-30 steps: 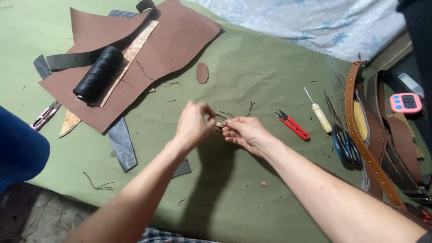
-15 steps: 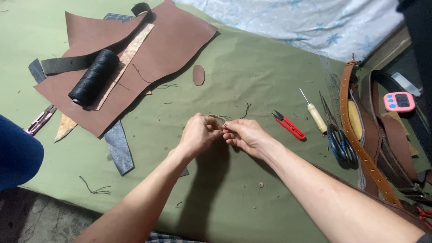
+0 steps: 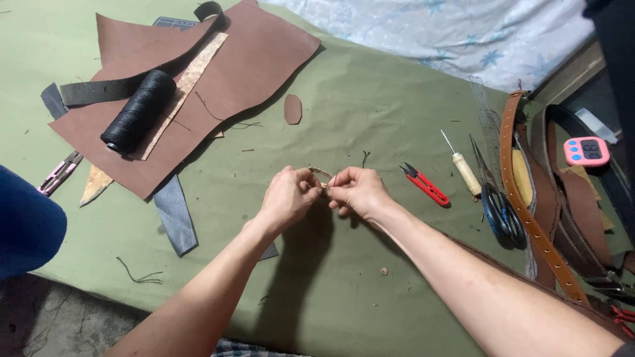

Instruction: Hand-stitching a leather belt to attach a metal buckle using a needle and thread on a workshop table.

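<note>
Two bare hands meet over the middle of a green cloth-covered work surface (image 3: 370, 99) in the head view, the only view there is. The left hand (image 3: 286, 197) is curled shut, thumb and fingers pinched on one end of a small tan leather strip (image 3: 322, 173) that arches between the two hands just above the cloth. The right hand (image 3: 357, 192) is closed as well, its fingertips pinching the other end of the strip right beside the left thumb; something thin and dark sticks up at the pinch, too small to tell what it is. To the right of the hands lie red thread snips (image 3: 424, 185), then a wooden-handled awl (image 3: 463, 168), and farther right a pair of dark scissors (image 3: 501, 215) beside a long brown punched belt (image 3: 529, 218). A pink timer (image 3: 586, 151) sits near the right edge. Up and to the left, a large brown leather sheet (image 3: 251, 66) carries a spool of black thread (image 3: 139, 111), a pale strip (image 3: 188, 79) and a black strap (image 3: 106, 91). A small oval leather cut-out (image 3: 292, 109) lies apart on the cloth between sheet and hands. A grey leather strip (image 3: 175, 215) pokes out from under the sheet's lower edge, and pink snips (image 3: 58, 174) lie at the far left.
</note>
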